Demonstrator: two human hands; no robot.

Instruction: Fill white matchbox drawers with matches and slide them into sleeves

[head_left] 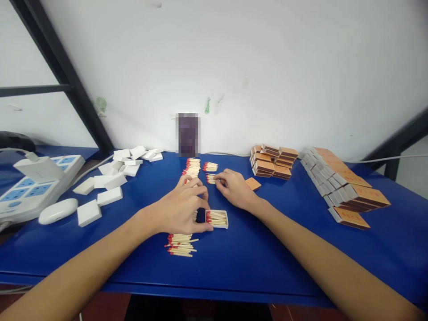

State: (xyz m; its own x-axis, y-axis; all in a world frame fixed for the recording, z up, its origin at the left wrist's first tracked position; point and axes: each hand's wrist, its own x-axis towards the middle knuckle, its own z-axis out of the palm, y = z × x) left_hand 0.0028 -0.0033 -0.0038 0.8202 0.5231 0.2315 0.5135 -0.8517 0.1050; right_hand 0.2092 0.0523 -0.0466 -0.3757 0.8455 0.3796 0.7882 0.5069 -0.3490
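A small white tray (221, 220) filled with red-tipped matches lies in the middle of the blue table (254, 249). My left hand (183, 206) rests beside it, thumb and fingers pinched against the tray's left end. My right hand (235, 188) reaches a little farther back, its fingertips closed on a small bunch of matches (210, 179). More matches lie in a long pile (191, 167) and a small bunch (210, 166) behind the hands. Another heap of matches (180, 245) lies under my left wrist. A single orange sleeve (253, 183) sits by my right hand.
Several empty white trays (110, 180) are scattered at the left, near a white power strip (31, 187) and a white oval case (58, 211). Stacked orange matchbox sleeves (273, 161) stand at the back right; a long row of matchbox sleeves (341, 185) runs along the right side.
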